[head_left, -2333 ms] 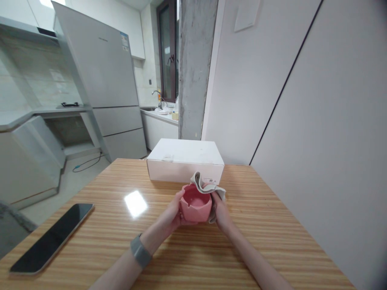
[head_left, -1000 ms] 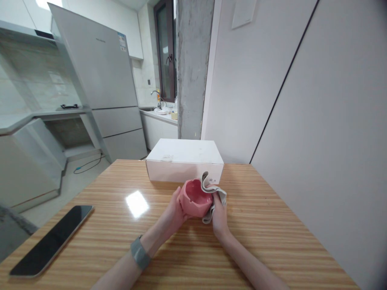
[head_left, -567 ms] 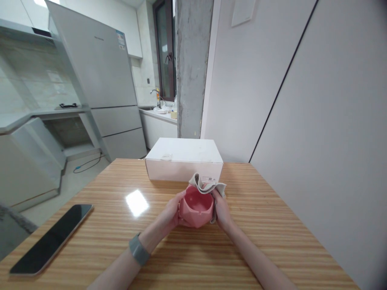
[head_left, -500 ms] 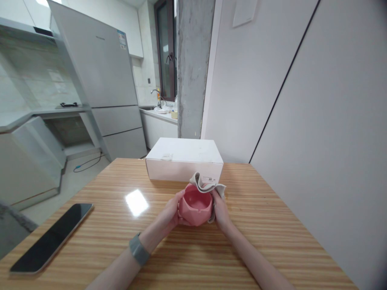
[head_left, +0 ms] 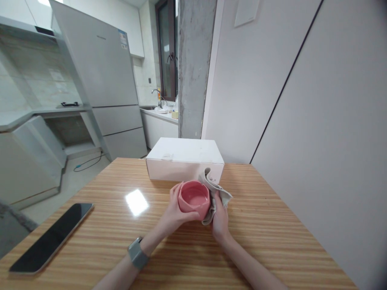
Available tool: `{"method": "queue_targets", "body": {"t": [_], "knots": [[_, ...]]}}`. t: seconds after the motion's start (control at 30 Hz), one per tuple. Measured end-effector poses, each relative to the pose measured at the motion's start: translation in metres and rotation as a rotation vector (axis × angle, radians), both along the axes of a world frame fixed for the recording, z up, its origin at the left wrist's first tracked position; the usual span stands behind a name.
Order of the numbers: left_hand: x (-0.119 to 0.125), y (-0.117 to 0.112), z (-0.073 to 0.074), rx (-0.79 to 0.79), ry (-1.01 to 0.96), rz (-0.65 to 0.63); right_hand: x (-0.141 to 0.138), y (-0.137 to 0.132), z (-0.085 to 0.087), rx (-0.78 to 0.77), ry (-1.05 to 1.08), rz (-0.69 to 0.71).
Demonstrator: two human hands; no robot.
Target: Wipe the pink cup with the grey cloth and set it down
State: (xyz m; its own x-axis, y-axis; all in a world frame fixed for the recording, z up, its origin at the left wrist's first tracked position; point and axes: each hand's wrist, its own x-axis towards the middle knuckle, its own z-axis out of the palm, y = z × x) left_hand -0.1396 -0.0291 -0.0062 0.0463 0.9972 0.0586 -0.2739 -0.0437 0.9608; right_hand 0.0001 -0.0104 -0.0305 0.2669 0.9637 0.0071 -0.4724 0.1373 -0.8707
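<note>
A pink faceted bowl [head_left: 195, 197] is held above the table, its opening tilted toward me. My left hand [head_left: 178, 209] is closed around its left side, with the thumb along the near wall and fingers at the back left. In my right hand [head_left: 220, 219] is a light grey cloth [head_left: 224, 196], bunched against the bowl's right side. One fold of the cloth stands up behind the bowl. The fingertips of my right hand are partly hidden by the cloth.
Behind the bowl stands a white box [head_left: 184, 161] on the wood-grain table [head_left: 105, 241]. A black smartphone [head_left: 53, 237] lies at the left edge. Further back are a fridge [head_left: 99, 68], a sink counter [head_left: 160, 125] and a white wall [head_left: 317, 141] on the right.
My left thumb has moved onto the bowl's near wall, and the bowl has turned. My right hand and the cloth have shifted slightly right and off the bowl's far rim.
</note>
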Motion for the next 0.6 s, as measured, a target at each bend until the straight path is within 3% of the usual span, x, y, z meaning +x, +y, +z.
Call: {"method": "queue_targets", "body": {"t": [0.17, 0.37, 0.6], "knots": [[-0.002, -0.003, 0.005, 0.147, 0.168, -0.004, 0.002, 0.004, -0.001, -0.070, 0.123, 0.098], [-0.004, -0.002, -0.001, 0.398, 0.346, 0.003, 0.006, 0.004, 0.012, -0.086, 0.251, 0.504], [-0.003, 0.001, -0.011, 0.467, 0.374, 0.239, -0.002, -0.009, 0.019, -0.218, 0.434, 0.808]]}}
